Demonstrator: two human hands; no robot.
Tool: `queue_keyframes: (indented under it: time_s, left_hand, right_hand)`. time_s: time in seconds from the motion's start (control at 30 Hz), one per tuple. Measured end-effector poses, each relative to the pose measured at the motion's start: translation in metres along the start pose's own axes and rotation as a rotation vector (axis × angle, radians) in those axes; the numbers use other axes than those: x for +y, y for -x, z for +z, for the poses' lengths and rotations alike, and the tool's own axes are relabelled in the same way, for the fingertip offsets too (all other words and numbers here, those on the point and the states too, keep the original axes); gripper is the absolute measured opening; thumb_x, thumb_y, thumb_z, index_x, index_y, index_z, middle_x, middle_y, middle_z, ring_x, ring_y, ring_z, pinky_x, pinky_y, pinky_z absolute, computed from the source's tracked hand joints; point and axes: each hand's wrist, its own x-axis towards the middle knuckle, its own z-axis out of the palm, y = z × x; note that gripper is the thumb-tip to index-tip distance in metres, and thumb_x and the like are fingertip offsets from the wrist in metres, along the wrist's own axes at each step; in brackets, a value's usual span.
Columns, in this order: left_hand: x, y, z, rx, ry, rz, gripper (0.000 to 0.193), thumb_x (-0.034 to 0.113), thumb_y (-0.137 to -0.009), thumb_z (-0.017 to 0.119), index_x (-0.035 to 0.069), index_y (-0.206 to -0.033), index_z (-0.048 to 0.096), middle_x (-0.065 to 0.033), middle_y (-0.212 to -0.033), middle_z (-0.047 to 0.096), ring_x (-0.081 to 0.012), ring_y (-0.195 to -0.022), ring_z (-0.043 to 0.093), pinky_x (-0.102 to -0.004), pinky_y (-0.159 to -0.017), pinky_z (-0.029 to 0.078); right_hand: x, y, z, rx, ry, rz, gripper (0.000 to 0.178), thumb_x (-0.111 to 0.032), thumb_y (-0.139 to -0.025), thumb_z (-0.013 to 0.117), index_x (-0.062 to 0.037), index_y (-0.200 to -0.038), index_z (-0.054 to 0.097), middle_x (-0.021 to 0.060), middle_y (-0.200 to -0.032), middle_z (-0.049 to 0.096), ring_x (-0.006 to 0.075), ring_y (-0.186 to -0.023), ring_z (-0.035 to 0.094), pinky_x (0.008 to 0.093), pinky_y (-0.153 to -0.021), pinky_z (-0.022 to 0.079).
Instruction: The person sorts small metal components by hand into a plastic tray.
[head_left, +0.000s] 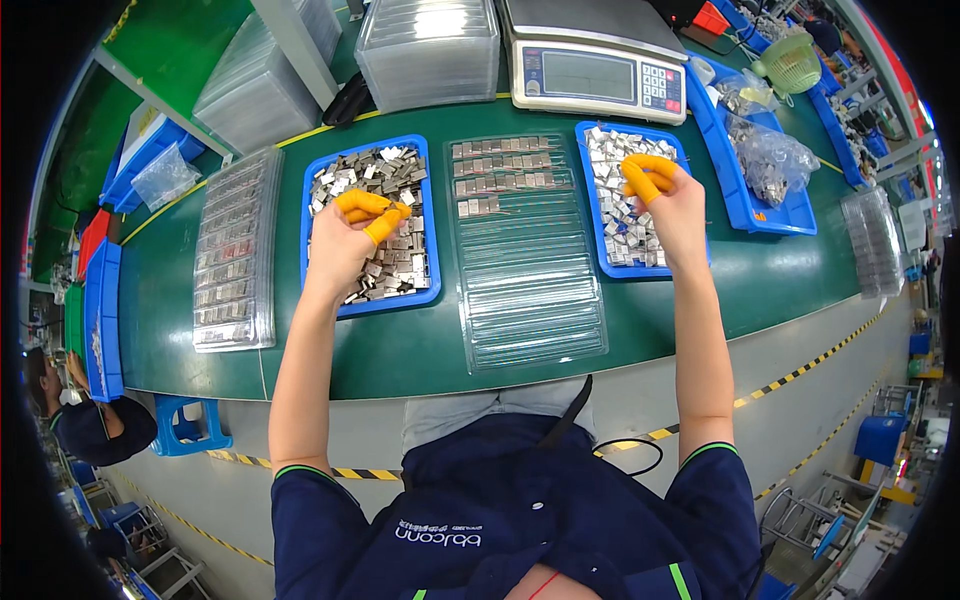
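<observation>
My left hand (345,240), with yellow finger cots on its fingertips, is over the left blue tray (434,270) of small metal connector-like pieces (388,268). Its thumb and fingers are pinched together; whatever is between them is too small to make out. Above the right blue tray (598,245), heaped with small silvery-white pieces (632,232), my right hand (675,205) also has its yellow-capped fingers closed, their tips hidden against the pile. Between the trays lies a clear ribbed plastic blister tray (530,290), its far rows filled with metal pieces (508,165).
A filled blister tray stack (236,255) lies at the left. Behind stand stacked clear trays (428,55) and a digital scale (598,80). At the right, a blue bin (735,190) holds bagged parts (770,155). Another person (100,430) sits at far left.
</observation>
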Motion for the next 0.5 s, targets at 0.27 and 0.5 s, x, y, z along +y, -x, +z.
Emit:
queue_keyframes:
  time_s: [0.27,0.5]
  left_hand:
    - [0.014,0.013,0.031,0.094,0.149,0.043,0.022,0.005,-0.075,0.072,-0.001,-0.096,0.068,-0.0059,-0.079,0.067,-0.0072,-0.063,0.058,-0.0175,-0.056,0.046]
    - [0.02,0.019,0.052,-0.037,0.346,-0.128,0.026,0.006,-0.08,0.067,-0.005,-0.102,0.063,-0.0122,-0.086,0.067,-0.0151,-0.071,0.064,-0.0217,-0.063,0.051]
  right_hand:
    - [-0.036,0.018,0.06,-0.34,-0.531,0.091,0.027,-0.005,-0.084,0.062,0.007,-0.106,0.057,0.0166,-0.096,0.065,0.0224,-0.083,0.066,0.0298,-0.076,0.055]
    - [-0.024,0.027,0.08,-0.402,-0.356,0.056,0.025,-0.004,-0.08,0.066,0.004,-0.104,0.063,0.0112,-0.096,0.065,0.0164,-0.084,0.064,0.0249,-0.073,0.054]
